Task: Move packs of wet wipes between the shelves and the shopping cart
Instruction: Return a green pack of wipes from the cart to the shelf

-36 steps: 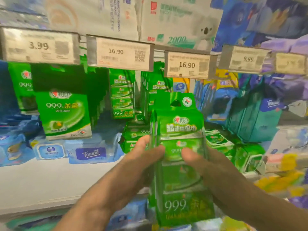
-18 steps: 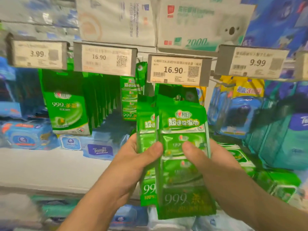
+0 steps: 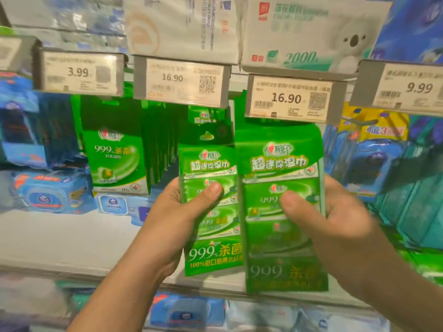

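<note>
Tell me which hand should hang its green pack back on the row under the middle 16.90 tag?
Left, probably. The left hand holds its green pack right beside that hanging row; the right hand and its pack sit under the other 16.90 tag.

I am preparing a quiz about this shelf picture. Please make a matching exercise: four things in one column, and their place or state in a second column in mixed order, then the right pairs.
Things
1. left hand
2. right hand
3. 3.99 price tag
4. blue wipes pack

Places or states
A. lies on the white shelf, far left
B. holds the bigger-looking green pack, just under a 16.90 tag
C. hangs at the shelf edge, left of both 16.90 tags
D. holds the smaller-looking green pack

Pairs: 1-D, 2-B, 3-C, 4-A
</note>
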`<state>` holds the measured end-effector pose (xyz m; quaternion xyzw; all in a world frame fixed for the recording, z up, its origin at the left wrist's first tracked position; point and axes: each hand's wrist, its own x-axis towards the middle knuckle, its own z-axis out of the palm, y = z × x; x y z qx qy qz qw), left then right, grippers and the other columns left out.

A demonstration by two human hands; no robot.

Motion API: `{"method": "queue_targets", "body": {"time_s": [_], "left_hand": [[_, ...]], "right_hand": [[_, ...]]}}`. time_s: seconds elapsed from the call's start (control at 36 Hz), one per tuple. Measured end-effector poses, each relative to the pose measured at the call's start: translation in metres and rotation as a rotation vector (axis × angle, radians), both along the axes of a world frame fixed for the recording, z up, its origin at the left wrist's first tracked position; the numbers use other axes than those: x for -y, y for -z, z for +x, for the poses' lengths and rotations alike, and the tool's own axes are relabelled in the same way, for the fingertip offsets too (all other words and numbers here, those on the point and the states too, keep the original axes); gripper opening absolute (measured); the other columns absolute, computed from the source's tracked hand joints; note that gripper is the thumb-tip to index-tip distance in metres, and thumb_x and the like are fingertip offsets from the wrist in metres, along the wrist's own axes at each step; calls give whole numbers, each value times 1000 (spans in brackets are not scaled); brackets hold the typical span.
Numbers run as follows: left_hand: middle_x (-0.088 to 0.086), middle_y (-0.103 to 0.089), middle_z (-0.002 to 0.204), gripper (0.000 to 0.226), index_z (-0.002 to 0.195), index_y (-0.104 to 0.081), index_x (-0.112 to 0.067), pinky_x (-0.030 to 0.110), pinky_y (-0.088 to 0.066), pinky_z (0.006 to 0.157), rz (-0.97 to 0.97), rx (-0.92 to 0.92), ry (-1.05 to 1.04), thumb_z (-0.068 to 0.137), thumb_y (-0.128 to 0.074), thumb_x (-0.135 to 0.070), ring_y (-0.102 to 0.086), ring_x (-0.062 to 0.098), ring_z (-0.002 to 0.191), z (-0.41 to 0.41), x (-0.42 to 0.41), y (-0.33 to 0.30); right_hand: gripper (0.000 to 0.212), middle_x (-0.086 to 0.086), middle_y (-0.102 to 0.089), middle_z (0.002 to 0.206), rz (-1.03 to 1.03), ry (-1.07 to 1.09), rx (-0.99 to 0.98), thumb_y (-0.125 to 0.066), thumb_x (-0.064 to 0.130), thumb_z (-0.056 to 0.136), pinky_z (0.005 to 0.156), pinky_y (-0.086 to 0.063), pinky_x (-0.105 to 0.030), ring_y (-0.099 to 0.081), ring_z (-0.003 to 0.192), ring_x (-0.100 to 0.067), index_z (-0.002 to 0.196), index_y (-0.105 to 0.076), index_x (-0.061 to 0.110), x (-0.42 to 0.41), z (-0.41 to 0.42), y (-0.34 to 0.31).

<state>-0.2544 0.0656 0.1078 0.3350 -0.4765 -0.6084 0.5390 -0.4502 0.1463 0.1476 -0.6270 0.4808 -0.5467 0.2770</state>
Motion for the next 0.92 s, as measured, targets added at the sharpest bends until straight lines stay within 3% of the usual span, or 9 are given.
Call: {"method": "queue_targets", "body": {"time_s": [0.14,0.31,0.44,0.56,0.64,0.72,0.78,0.86,0.92], "left_hand": [[10,-79,109,53,124,-64,-12,41,-61,80,-1,26,4,74,-76,-26,-77,27,96,2,8,1],[8,-79,109,50,125,-62,-12,42,-61,83,-15,44,-1,78,-76,-24,-77,27,99,5,14,1],[8,-79,109,51,125,-61,-13,45,-61,85,-8,59,5,78,-77,-25,-77,28,99,6,21,4],[8,-79,109,54,125,-61,-14,47,-60,87,-2,60,-1,76,-78,-27,-77,28,98,5,26,7],[8,-79,109,51,124,-62,-14,49,-59,90,0,64,-1,78,-78,-27,-77,28,99,4,29,8],[7,-79,109,52,124,-62,-14,49,-59,90,-2,61,-6,77,-78,-27,-77,28,99,2,32,9],[7,-79,109,53,124,-62,-14,50,-59,90,-3,55,-12,76,-79,-28,-77,28,99,2,34,9],[8,-79,110,54,125,-62,-13,51,-59,91,-2,52,-20,76,-79,-29,-77,28,99,1,36,9],[8,-78,110,55,125,-62,-13,52,-59,92,-3,56,-14,76,-80,-29,-77,29,99,0,37,9]], "right_hand": [[41,8,-76,105,-85,122,-98,-59,53,87,92,-54,-44,-71,100,-11,112,-70,22,12,1,-3],[33,3,-76,105,-3,130,-30,-55,40,96,86,-54,-34,-71,100,-14,112,-72,17,21,0,1],[47,-26,-67,99,27,176,-35,-61,54,92,80,-50,-54,-62,92,-44,107,-68,10,31,-5,9],[49,-4,-75,109,112,130,68,-64,59,83,98,-50,-55,-70,107,-25,113,-70,20,40,-11,28],[69,-4,-73,107,149,160,62,-60,80,74,102,-46,-56,-66,108,-25,108,-69,21,47,-13,40],[72,-13,-69,112,110,169,11,-53,80,81,102,-45,-56,-63,112,-31,114,-65,17,56,-13,41],[71,-17,-68,109,96,161,-36,-47,77,88,101,-46,-54,-63,108,-34,116,-63,13,61,-13,38],[43,4,-71,83,123,164,-4,-45,57,101,85,-48,-25,-66,84,-9,96,-66,20,74,-9,34],[41,9,-54,73,190,279,63,-48,57,97,82,-38,-26,-53,73,-7,85,-49,19,87,-6,34]]}}
